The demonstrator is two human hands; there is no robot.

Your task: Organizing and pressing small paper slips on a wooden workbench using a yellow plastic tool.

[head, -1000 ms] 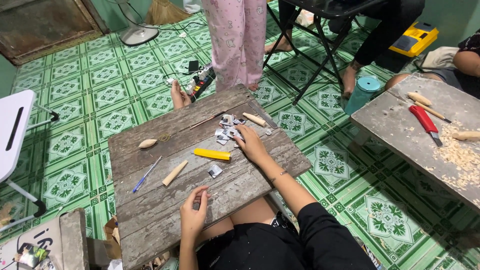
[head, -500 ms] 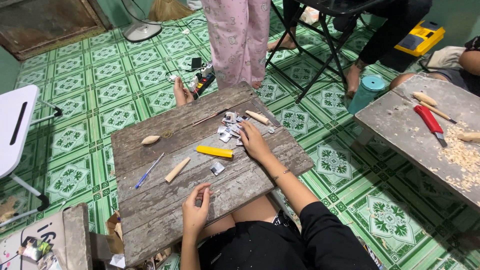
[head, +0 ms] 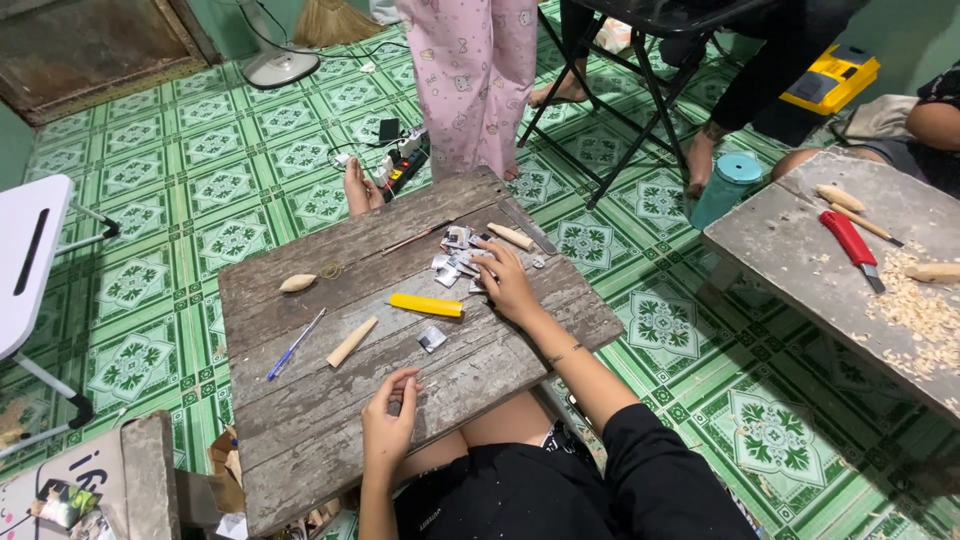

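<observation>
Reaching: right hand (head: 508, 285) rests open-fingered on small metal pieces (head: 452, 262) near the table's (head: 300, 440) far edge.
Left hand (head: 388, 425): near edge, loosely curled, empty.
Knife (head: 427, 305): mid-table, untouched.
Advice: pinch one piece; avoid scattering others.

Small silvery packets (head: 452, 262) lie clustered on the wooden board (head: 330, 400).

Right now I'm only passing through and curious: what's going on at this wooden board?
A person sits with a weathered wooden board across their lap. Their right hand reaches into a scatter of small silvery pieces, while the left hand rests on the board's near edge. A yellow utility knife, a blue pen and carved wooden sticks lie untouched.
</observation>
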